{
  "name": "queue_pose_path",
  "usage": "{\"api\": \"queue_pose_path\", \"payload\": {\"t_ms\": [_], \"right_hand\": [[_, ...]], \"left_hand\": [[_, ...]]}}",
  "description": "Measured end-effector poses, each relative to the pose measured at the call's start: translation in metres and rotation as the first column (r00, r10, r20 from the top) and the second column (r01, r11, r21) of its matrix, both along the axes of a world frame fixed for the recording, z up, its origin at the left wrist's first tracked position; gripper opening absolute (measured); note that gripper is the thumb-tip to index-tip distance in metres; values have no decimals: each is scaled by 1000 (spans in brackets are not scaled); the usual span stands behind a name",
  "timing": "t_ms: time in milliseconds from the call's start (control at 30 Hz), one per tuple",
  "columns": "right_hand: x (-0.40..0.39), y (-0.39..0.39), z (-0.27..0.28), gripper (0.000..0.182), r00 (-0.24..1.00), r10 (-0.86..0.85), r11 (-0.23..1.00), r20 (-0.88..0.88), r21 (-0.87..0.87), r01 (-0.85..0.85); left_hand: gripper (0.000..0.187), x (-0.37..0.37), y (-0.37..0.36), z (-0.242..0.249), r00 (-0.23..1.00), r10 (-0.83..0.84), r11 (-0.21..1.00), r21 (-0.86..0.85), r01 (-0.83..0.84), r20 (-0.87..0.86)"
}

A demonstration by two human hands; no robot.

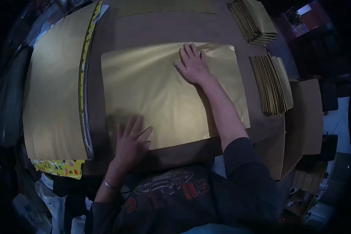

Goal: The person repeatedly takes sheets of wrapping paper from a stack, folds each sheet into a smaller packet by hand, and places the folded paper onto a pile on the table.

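Observation:
A large sheet of gold paper (167,101) lies spread on the brown table in front of me, slightly wrinkled near its far edge. My right hand (193,66) rests on its far part, palm down with fingers spread. Over the near left corner is my left hand (132,140), its fingers apart and somewhat blurred; whether it touches the paper I cannot tell. A bracelet (110,184) circles my left wrist. Neither hand grips anything.
A stack of gold sheets (54,89) with yellow patterned paper (66,167) under it lies at left. Folded gold paper bundles (257,23) (271,84) stand at right. An open cardboard box (308,117) is beside the table (160,29). Another gold sheet (163,6) lies at the far edge.

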State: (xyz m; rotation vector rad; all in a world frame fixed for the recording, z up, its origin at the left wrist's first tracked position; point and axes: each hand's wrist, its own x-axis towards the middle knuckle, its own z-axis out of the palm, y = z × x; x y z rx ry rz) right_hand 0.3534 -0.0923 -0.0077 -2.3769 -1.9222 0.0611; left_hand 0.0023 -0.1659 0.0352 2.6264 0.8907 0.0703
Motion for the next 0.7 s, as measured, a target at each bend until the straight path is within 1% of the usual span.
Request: {"api": "queue_pose_path", "payload": {"t_ms": [33,100,133,200,233,267,300,367,433,500,567,600,667,700], "right_hand": [[-27,-2,10,71,997,75,997,-35,-21,-76],[-73,-6,11,67,966,252,967,-61,-30,-254],[-91,-8,9,65,934,351,936,-71,-14,-353],[-111,-13,6,60,854,512,859,-90,45,-510],[-107,-11,5,59,873,478,878,-101,39,-477],[-100,-8,4,59,890,442,897,-110,30,-442],[-87,-6,6,58,938,341,940,-60,11,-341],[-52,-6,3,59,979,182,983,-93,26,-181],[-21,-10,8,60,997,47,999,-63,-9,-48],[6,-14,9,60,998,-51,999,-41,-22,50],[26,-16,5,60,998,-61,998,-1,-19,61],[35,-15,6,60,996,-85,996,6,-35,85],[50,-16,3,61,993,-119,992,-2,-40,119],[57,-16,5,62,989,-144,988,18,-50,145]], "left_hand": [[44,3,1,0,1000,2,1000,1,-2,-2],[39,10,7,-3,993,-99,995,-11,100,64],[39,15,12,-9,993,-98,995,-6,98,61],[37,27,26,-22,948,-264,964,85,253,176],[37,35,37,-20,948,-266,963,87,254,174],[38,46,51,-16,958,-252,968,53,247,140],[38,58,65,-13,965,-239,971,20,239,106],[42,82,93,-31,976,-186,982,56,181,111],[44,113,113,-38,975,-179,982,91,168,134],[46,146,125,-42,967,-221,958,216,190,129],[52,169,138,-36,981,-187,954,249,169,51],[56,176,150,-44,986,-164,958,245,149,41],[58,174,167,-34,992,-122,969,213,124,-19],[60,167,178,-40,994,-97,960,261,105,-42]]}}
